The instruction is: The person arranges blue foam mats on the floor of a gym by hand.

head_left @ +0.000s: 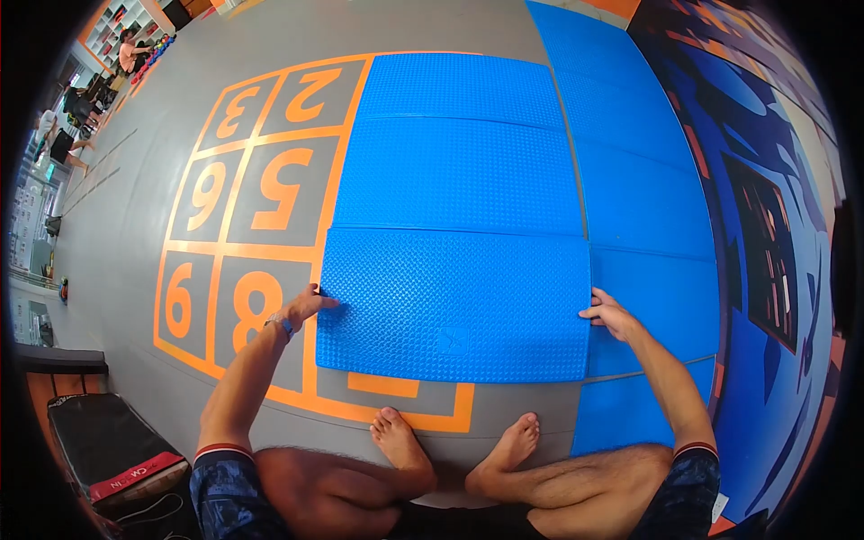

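A blue textured foam mat (454, 301) lies on the floor in front of my bare feet (454, 445). My left hand (306, 309) grips its left edge, fingers curled over the top surface. My right hand (610, 315) holds its right edge the same way. The mat overlaps two more blue mats (459, 171) laid in a row beyond it. I am squatting, with my knees at the bottom of the view.
The grey floor carries an orange numbered grid (256, 193) on the left. More blue matting (643, 189) runs along the right by a painted wall (765, 225). A black bench (103, 441) stands at lower left. People (67, 135) sit at the far left.
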{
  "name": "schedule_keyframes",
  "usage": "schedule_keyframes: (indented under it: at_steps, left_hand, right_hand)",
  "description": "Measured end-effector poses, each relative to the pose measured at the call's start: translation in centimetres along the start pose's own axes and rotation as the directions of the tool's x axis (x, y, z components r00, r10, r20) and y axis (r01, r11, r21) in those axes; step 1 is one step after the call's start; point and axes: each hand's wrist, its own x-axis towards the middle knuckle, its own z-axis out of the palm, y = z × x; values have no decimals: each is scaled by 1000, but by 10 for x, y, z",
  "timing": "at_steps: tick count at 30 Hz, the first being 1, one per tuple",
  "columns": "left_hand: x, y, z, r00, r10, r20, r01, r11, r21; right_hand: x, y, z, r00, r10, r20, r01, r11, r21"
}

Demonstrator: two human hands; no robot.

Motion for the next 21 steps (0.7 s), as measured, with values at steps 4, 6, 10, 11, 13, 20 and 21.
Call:
schedule_keyframes:
  at_steps: [4,6,10,11,13,20,21]
  left_hand:
    - [-8,2,-3,997,72,-9,-73,976,-204]
    - [-8,1,-6,993,120,-21,-121,955,-269]
    - [-2,2,-18,978,185,-100,-207,925,-319]
    - [-2,3,-20,972,208,-106,-232,907,-350]
    - [-10,14,-22,971,217,-105,-241,896,-373]
    - [-26,35,-23,931,289,-223,-355,858,-371]
    - [-26,34,-25,934,297,-200,-354,851,-389]
  right_hand:
    - [1,0,1,997,-52,-50,55,997,47]
    - [2,0,1,996,-68,-66,74,992,99]
    - [6,-1,0,993,-116,-32,120,977,179]
    - [7,-2,-1,992,-124,-31,127,977,171]
    - [-2,-14,7,990,-127,-59,137,966,219]
    - [-14,-40,11,958,-212,-192,263,919,293]
    - [-12,-37,9,956,-237,-175,279,920,276]
